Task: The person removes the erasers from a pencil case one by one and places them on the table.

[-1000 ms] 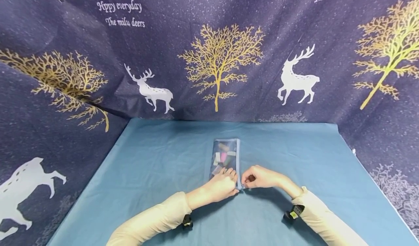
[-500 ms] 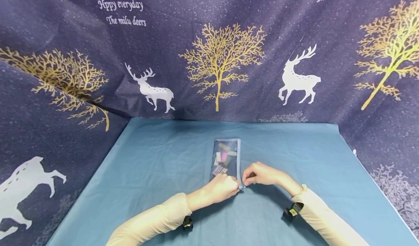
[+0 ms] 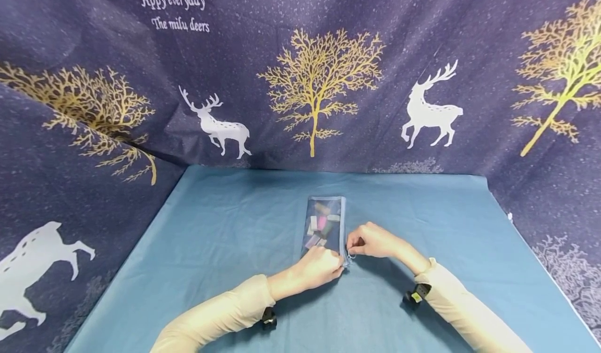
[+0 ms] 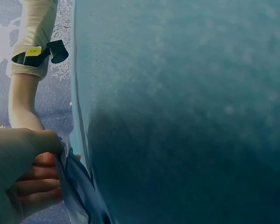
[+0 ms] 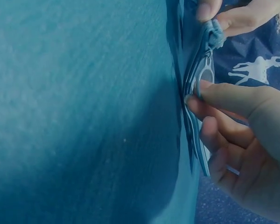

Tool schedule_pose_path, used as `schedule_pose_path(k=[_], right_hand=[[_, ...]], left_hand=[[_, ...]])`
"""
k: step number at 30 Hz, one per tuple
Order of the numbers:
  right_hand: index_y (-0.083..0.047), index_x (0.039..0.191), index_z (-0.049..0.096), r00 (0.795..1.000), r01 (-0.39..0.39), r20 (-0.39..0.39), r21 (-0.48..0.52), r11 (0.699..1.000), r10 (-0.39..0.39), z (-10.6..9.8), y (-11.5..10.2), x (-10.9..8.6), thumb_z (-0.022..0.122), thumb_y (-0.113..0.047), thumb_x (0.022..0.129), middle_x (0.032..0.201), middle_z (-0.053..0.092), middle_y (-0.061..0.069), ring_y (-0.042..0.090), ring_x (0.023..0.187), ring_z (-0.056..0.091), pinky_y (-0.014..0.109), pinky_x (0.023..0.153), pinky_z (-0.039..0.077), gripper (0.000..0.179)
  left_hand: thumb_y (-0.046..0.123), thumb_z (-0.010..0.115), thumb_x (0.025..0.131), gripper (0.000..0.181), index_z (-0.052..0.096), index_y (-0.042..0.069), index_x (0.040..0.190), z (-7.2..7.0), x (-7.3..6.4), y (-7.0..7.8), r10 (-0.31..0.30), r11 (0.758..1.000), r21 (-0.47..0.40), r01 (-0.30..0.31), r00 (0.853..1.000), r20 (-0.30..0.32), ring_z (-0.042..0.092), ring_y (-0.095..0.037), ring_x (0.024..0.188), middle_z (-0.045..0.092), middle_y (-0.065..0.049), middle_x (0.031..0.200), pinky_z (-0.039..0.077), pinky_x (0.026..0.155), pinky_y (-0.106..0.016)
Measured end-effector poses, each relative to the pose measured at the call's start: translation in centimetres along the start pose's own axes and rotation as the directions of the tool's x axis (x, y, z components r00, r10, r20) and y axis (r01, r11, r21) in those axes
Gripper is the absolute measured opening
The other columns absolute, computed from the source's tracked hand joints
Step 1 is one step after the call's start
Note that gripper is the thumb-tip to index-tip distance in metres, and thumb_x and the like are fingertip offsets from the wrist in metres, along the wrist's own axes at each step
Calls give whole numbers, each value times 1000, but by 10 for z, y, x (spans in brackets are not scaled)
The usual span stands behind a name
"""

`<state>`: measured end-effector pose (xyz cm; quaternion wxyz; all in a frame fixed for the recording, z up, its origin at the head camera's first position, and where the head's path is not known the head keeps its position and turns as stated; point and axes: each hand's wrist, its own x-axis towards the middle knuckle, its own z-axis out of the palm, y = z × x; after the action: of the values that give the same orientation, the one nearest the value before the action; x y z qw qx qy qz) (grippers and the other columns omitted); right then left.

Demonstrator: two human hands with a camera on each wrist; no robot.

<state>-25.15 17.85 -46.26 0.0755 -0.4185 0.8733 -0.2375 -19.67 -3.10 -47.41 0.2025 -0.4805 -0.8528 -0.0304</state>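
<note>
A see-through mesh zip pouch [image 3: 341, 220] with light blue edging lies flat on the blue cloth, several small coloured pieces [image 3: 321, 222] inside it. My left hand [image 3: 319, 266] grips its near right corner, thumb and fingers on either side of the edge [image 4: 77, 186] in the left wrist view. With thumb and index finger, my right hand [image 5: 252, 126] pinches the ring-shaped zipper pull [image 5: 206, 73] beside the zipped edge. A bunched blue fabric end [image 5: 214, 35] sits between the two hands. How far the zipper stands open is hard to tell.
Blue cloth [image 3: 225, 228] covers the table around the pouch. A dark curtain [image 3: 281, 134] printed with deer and trees hangs behind it and along the sides. Each wrist carries a small black camera [image 3: 415, 294].
My left hand's fingers have drawn back from over the pouch to its near corner. My right hand has moved slightly away from me along the zipped edge, and the pull ring now shows.
</note>
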Motion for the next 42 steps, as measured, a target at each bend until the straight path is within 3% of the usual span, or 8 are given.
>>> schedule_pose_path(k=[11,31,42], right_hand=[[-23,72,65,998,-69,-2,-39,997,69,-6,4,8,70,-21,79,65,63,-15,-5,56,51,16,55,44,9],[-20,71,65,997,-77,-31,-68,995,75,-8,24,25,70,-21,78,63,63,-9,-2,53,46,17,54,41,8],[-18,75,65,993,-99,-70,-52,994,96,-12,36,31,67,-17,81,68,64,-7,0,58,51,18,56,43,6]], left_hand=[[23,60,84,20,58,20,65,0,1,0,-5,1000,-20,5,1000,-23,53,-2,50,55,10,58,41,44,-19],[21,59,87,14,60,15,73,0,2,2,-47,997,-62,44,998,-38,59,-6,61,59,6,67,47,53,-20],[18,61,84,13,60,15,71,2,3,3,-27,997,-79,23,998,-53,58,-5,59,58,6,66,47,53,-19]])
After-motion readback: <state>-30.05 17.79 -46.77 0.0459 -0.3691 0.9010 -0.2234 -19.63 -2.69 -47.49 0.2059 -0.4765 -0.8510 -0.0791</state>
